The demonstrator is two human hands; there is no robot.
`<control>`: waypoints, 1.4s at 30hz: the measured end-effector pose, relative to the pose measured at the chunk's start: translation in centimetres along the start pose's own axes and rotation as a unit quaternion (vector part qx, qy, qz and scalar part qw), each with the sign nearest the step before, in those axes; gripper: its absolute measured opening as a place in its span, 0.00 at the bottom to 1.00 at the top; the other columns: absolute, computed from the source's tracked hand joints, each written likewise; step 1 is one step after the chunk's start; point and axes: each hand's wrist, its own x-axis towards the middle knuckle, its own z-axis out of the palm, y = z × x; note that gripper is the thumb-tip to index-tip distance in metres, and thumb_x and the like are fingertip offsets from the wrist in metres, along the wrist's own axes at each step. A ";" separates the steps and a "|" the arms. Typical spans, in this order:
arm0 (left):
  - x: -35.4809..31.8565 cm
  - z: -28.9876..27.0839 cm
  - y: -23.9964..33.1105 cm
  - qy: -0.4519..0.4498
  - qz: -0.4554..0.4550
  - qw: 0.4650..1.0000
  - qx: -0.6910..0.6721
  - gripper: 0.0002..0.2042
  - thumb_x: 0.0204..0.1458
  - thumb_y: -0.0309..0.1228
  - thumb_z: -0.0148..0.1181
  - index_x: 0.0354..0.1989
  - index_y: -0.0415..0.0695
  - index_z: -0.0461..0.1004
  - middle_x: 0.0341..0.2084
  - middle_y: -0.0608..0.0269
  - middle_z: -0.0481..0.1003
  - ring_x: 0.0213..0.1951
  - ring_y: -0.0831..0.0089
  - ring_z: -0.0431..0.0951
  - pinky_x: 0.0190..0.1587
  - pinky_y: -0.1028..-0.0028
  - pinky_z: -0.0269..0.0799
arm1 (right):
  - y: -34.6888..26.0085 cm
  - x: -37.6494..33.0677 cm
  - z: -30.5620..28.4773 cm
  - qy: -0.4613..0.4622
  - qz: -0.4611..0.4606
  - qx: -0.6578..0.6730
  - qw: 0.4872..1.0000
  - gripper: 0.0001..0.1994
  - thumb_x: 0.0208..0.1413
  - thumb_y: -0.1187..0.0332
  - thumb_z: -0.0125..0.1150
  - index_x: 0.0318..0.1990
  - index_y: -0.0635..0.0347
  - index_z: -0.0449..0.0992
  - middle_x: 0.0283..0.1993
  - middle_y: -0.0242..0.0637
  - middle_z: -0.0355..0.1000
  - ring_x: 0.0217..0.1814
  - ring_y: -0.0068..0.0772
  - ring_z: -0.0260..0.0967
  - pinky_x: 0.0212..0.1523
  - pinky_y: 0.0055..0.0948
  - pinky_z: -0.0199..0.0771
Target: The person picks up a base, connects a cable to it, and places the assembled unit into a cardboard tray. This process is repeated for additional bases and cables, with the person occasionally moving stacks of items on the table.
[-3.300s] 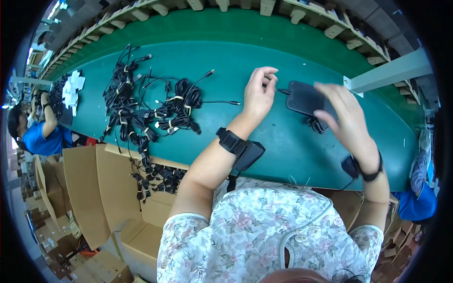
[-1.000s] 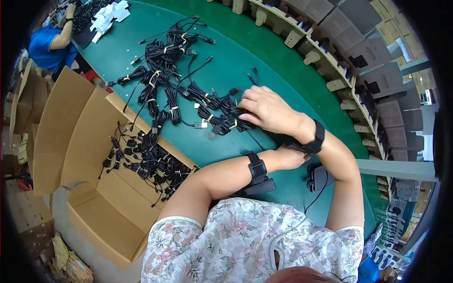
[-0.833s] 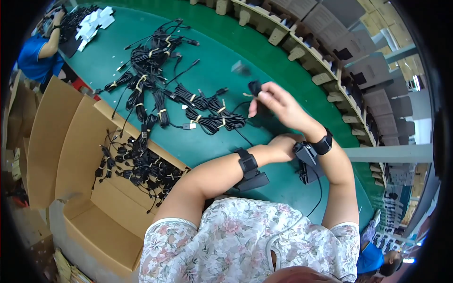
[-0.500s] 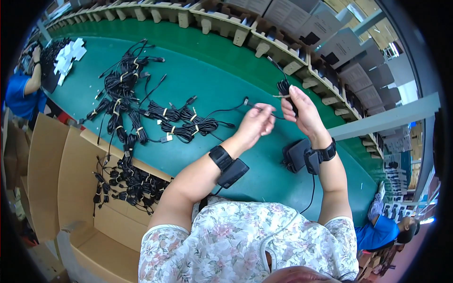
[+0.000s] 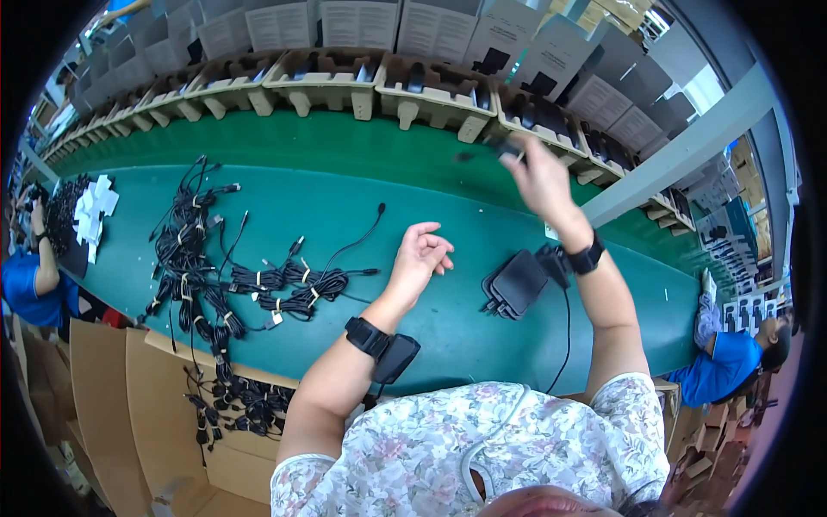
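Note:
My right hand (image 5: 543,181) is raised at the front edge of the trays, closed on a bundled black cable (image 5: 501,148) that is smeared by motion. One dark cable end sticks out to the left of it. Over the middle of the green table, my left hand (image 5: 422,257) holds nothing, its fingers loosely curled and apart. Left of that hand lies a pile of black cables (image 5: 185,228), coiled and bound with pale ties. One loose cable end (image 5: 381,209) reaches up from the nearer coils (image 5: 293,289).
Moulded trays (image 5: 332,77) with dark items line the far side, below upright printed boxes (image 5: 435,30). A black boxy device (image 5: 515,283) rests near my right wrist. A cardboard box (image 5: 164,405) with more cables stands at lower left. People in blue (image 5: 719,366) sit at both sides.
My right hand has carried the bundled cable up toward the trays. My left hand has let go of the cable's end and moved down and left. The view has shifted.

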 end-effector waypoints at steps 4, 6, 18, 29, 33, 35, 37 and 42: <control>0.3 0.3 0.0 -0.012 -0.032 0.999 0.038 0.18 0.55 0.22 0.50 0.53 0.37 0.57 0.35 0.58 0.71 0.30 0.76 0.73 0.30 0.79 0.68 | 5.5 5.7 -1.3 0.130 0.059 -0.082 0.986 0.15 0.51 0.65 0.58 0.46 0.58 0.68 0.38 0.45 0.72 0.42 0.50 0.69 0.38 0.39 0.70; 0.2 0.3 0.0 -0.013 -0.041 0.998 0.045 0.18 0.55 0.22 0.50 0.53 0.37 0.58 0.34 0.58 0.71 0.30 0.76 0.73 0.30 0.80 0.68 | 8.0 8.0 -0.5 0.141 0.036 -0.126 0.981 0.14 0.50 0.66 0.58 0.44 0.58 0.69 0.37 0.44 0.72 0.40 0.48 0.70 0.37 0.39 0.70; 0.4 -0.2 -0.1 -0.001 -0.050 0.999 0.017 0.15 0.55 0.22 0.51 0.51 0.39 0.61 0.34 0.60 0.72 0.29 0.78 0.73 0.30 0.81 0.68 | 12.6 13.7 5.8 -0.059 -0.137 -0.385 0.911 0.08 0.48 0.69 0.50 0.35 0.57 0.74 0.31 0.39 0.74 0.35 0.38 0.73 0.40 0.38 0.67; 0.7 -0.2 -0.3 0.009 -0.055 0.998 0.028 0.13 0.55 0.20 0.49 0.49 0.39 0.62 0.33 0.61 0.71 0.28 0.78 0.73 0.28 0.81 0.68 | 12.3 14.3 10.4 -0.012 0.195 -0.251 0.948 0.09 0.52 0.68 0.46 0.31 0.56 0.75 0.32 0.43 0.76 0.39 0.47 0.74 0.43 0.42 0.71; 0.5 -0.3 -0.2 0.013 -0.050 0.998 0.035 0.12 0.55 0.20 0.48 0.48 0.39 0.63 0.33 0.61 0.71 0.28 0.78 0.73 0.28 0.81 0.68 | 12.1 13.4 8.9 -0.084 0.170 -0.248 0.950 0.11 0.52 0.67 0.46 0.36 0.56 0.76 0.35 0.45 0.75 0.43 0.47 0.73 0.44 0.41 0.70; 0.6 -0.1 -0.4 0.006 -0.051 0.998 0.039 0.12 0.55 0.20 0.48 0.48 0.39 0.63 0.33 0.61 0.71 0.29 0.78 0.73 0.29 0.80 0.68 | 15.4 13.1 8.6 -0.114 0.163 -0.174 0.964 0.12 0.54 0.64 0.48 0.38 0.56 0.76 0.39 0.48 0.74 0.45 0.49 0.71 0.45 0.43 0.69; 0.5 -0.3 -0.6 0.009 -0.046 0.998 0.050 0.11 0.55 0.21 0.49 0.48 0.40 0.65 0.33 0.62 0.72 0.30 0.77 0.73 0.31 0.80 0.68 | 15.0 12.9 8.6 -0.133 0.154 -0.132 0.970 0.12 0.54 0.63 0.49 0.40 0.56 0.76 0.41 0.49 0.74 0.46 0.49 0.71 0.46 0.44 0.68; 0.5 -0.3 -0.6 0.018 -0.054 0.997 0.058 0.11 0.55 0.21 0.49 0.47 0.40 0.65 0.33 0.62 0.72 0.30 0.77 0.73 0.31 0.80 0.68 | 14.1 12.1 9.2 -0.078 0.118 -0.268 0.953 0.12 0.54 0.62 0.50 0.38 0.56 0.77 0.40 0.49 0.74 0.44 0.49 0.71 0.44 0.45 0.67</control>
